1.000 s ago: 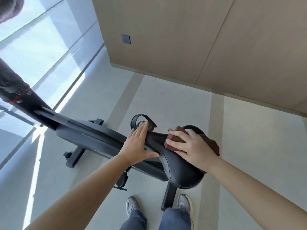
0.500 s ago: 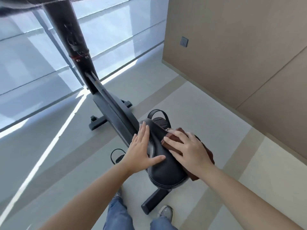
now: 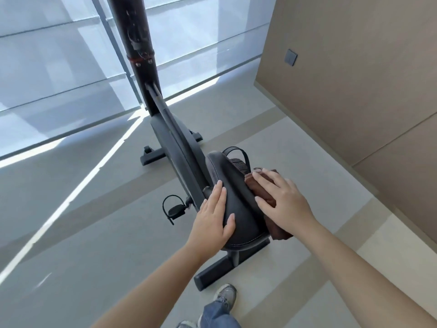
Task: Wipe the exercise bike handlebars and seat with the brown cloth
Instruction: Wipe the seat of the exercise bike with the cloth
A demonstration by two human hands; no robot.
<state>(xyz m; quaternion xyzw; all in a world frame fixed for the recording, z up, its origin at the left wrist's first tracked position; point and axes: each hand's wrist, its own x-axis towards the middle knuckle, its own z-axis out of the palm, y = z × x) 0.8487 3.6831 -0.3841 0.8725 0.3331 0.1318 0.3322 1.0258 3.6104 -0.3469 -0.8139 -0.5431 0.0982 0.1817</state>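
Your left hand [image 3: 214,217] lies open and flat on the left flank of the black seat [image 3: 233,197], while your right hand [image 3: 282,202], fingers spread, presses the brown cloth [image 3: 264,194] against its right side; beyond, the exercise bike [image 3: 175,143] stands before a bright window [image 3: 59,67].

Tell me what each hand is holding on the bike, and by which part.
The right hand presses the brown cloth flat against the seat's right side. The left hand steadies the seat's left edge, thumb on top.
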